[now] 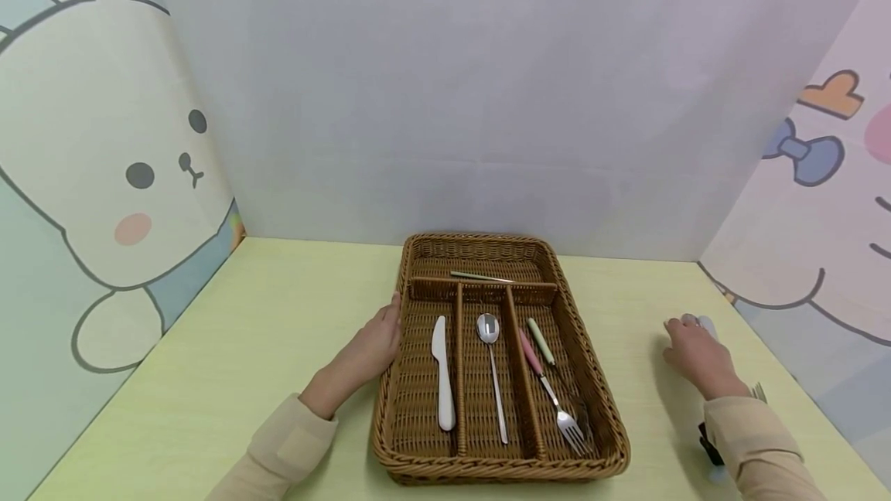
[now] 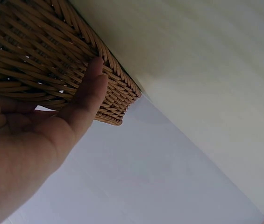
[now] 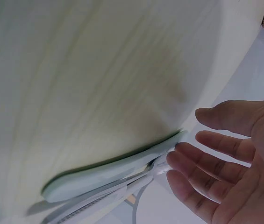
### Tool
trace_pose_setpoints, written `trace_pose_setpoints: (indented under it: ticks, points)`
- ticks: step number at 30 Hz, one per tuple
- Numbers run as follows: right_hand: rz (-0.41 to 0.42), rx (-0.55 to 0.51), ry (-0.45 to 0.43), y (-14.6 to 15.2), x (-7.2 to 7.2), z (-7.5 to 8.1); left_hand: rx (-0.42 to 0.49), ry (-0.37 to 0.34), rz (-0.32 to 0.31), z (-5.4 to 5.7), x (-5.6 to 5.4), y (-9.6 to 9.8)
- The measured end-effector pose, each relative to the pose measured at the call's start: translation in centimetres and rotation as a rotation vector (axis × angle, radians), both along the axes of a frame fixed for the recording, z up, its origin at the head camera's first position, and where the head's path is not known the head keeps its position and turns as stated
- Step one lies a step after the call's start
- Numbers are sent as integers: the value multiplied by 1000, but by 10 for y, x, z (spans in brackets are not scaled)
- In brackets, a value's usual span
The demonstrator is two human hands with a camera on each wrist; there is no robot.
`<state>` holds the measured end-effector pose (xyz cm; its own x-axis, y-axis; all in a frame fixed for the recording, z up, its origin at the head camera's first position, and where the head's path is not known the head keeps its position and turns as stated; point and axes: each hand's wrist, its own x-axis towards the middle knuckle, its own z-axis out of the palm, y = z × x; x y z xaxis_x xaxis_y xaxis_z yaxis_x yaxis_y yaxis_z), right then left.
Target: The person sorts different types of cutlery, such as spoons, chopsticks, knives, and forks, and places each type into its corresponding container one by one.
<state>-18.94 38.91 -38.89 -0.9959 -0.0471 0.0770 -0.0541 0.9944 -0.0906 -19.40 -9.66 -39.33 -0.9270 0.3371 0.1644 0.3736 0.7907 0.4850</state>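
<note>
Brown wicker basket, divided in four, upright on the counter, slender pale green utensil, round-ended, lying to the basket's right

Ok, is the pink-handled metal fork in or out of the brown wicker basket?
In. The pink-handled metal fork lies in the rightmost long compartment of the brown wicker basket, beside a green-handled utensil.

No legible text, labels, brands, numbers or signs anywhere.
</note>
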Motion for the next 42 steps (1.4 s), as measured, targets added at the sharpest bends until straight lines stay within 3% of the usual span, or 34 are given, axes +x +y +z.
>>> trace_pose_setpoints:
  ticks: [18, 42]
  points:
    - [-77, -9, -101, 5, -3, 6, -5, -5, -2, 3, 1, 1]
    - [-55, -85, -91, 12, -5, -3, 6, -24, 7, 3, 2, 0]
